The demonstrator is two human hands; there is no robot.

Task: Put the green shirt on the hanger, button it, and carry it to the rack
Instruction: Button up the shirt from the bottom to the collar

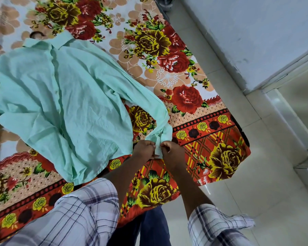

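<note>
The green shirt [60, 96] you've got there is thin matt cloth, soft-looking and full of fine creases. The bedsheet [212, 139] under it is a flat printed weave with no sheen at all. Your plaid sleeves [82, 210] look like light woven fabric too, while the floor tiles [256, 183] are smooth and glossy and the wall [256, 32] is scuffed matt paint.
</note>
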